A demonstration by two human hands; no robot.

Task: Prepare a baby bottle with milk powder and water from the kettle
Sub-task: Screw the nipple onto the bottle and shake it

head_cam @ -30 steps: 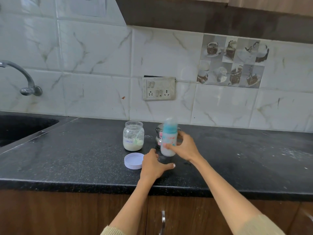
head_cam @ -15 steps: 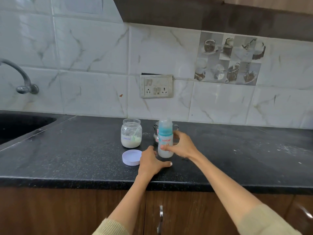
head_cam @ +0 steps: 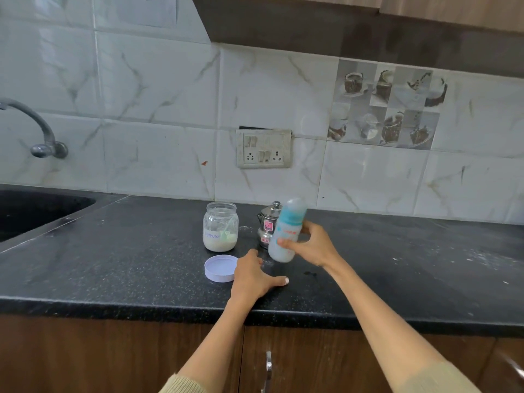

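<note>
- The bottle [head_cam: 287, 231] is blurred, so its print and its fill level are hard to make out; its teal cap leans toward 1 o'clock and its base hangs clear of the table [head_cam: 113, 251].
- The kettle [head_cam: 267, 224], a small steel pot with a red label, stands at 10 o'clock from the bottle and is partly hidden behind it; only its left half and lid knob show.
- The tap [head_cam: 39, 131] at far left is cut off by the frame edge, and the sink [head_cam: 34, 211] below it is cut off too.
- Both sleeves run out of the bottom edge; only their cuffs show.
- The right hand [head_cam: 312, 246] is closed around the lower half of the bottle, thumb across the front, fingers wrapped behind and mostly out of sight. The forearm reaches in from 5 o'clock.
- The left hand [head_cam: 255, 275] lies flat and spread on the table, gripping nothing, thumb stretched toward 3 o'clock. Its fingertips rest at 7 o'clock from the bottle's base.
- The lid [head_cam: 220, 268] lies upturned on the table, touching or just beside the left hand at its 9 o'clock; which, I cannot tell.
- The jar [head_cam: 220, 226] stands open at 12 o'clock from the lid, with pale powder in its bottom third; a greenish scoop inside it is dim through the glass.
</note>
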